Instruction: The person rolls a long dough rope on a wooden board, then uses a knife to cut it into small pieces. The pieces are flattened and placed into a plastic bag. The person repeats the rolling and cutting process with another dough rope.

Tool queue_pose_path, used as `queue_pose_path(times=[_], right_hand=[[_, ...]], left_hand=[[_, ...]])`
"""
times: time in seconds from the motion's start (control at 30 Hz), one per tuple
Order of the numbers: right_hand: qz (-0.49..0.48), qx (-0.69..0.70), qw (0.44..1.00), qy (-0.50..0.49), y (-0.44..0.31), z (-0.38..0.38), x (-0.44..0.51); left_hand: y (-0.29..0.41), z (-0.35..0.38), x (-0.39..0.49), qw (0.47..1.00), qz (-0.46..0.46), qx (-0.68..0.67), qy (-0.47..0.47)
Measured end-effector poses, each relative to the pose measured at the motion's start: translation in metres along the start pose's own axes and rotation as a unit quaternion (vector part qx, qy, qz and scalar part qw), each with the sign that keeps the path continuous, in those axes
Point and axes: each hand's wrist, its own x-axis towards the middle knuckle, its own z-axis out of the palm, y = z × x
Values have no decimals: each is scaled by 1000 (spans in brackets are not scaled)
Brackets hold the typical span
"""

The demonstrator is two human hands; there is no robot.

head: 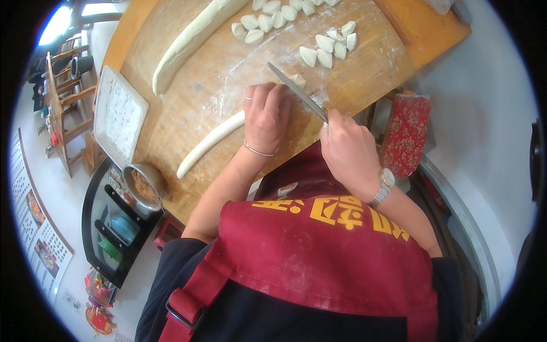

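Note:
A thin rope of dough lies on the floured wooden board, its far end under my left hand. The fingers of that hand curl over the dough and hide what they press. My right hand grips a knife by its handle, the blade slanting up and left past my left fingertips. Just beyond the blade sits a cut dough piece, partly hidden by it. Farther off lie a small group of dough pieces and a larger cluster.
A thick dough log stretches along the board's far left. At the left edge stand a white tray dusted with flour and a metal bowl of brownish filling. A red patterned cushion is beyond the board's right edge.

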Motion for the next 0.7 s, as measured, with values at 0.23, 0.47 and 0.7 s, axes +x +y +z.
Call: queue_pose_path(times=[0.23, 0.47, 0.7], right_hand=[[12, -5, 1000, -1, 7, 11, 12], [17, 46, 999, 22, -9, -8, 3], [-21, 28, 999, 6, -12, 2, 11]], left_hand=[[-6, -6, 6, 1000, -22, -17, -10], [-22, -19, 14, 989, -141, -21, -33], [-21, -18, 12, 993, -116, -28, -4]])
